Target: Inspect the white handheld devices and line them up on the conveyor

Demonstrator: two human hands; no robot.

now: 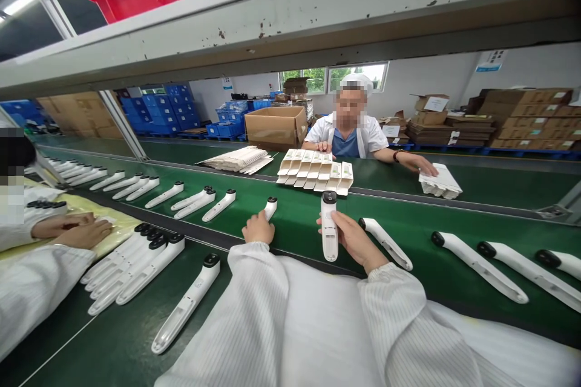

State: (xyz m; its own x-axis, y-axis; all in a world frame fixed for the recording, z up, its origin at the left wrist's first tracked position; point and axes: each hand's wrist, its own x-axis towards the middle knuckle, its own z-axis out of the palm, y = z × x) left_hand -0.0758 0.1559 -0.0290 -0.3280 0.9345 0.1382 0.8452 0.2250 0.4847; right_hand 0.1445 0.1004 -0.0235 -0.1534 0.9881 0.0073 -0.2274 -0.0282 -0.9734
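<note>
Right hand (351,240) of the person at the belt: fingers curled narrowly around a slim white plastic handheld device with a black cap (329,230), held nearly upright, its lower end at or just above a green conveyor belt (408,214). Left hand (258,227): closed narrowly over the end of a second white device (271,208), lying on the belt. The devices appeared light, stiff and smooth, and were probably best gripped by the slender body. Right of the right hand, more white devices (479,266) lay slanted in a row; left of the left hand, others (195,202) did likewise. Beyond the hands stood white-and-green cartons (315,172). Farther across, a co-worker's hand (424,163) touched a white carton (440,182). Far left, another worker's hands (75,231) lay near a yellow plastic sheet (120,224).
</note>
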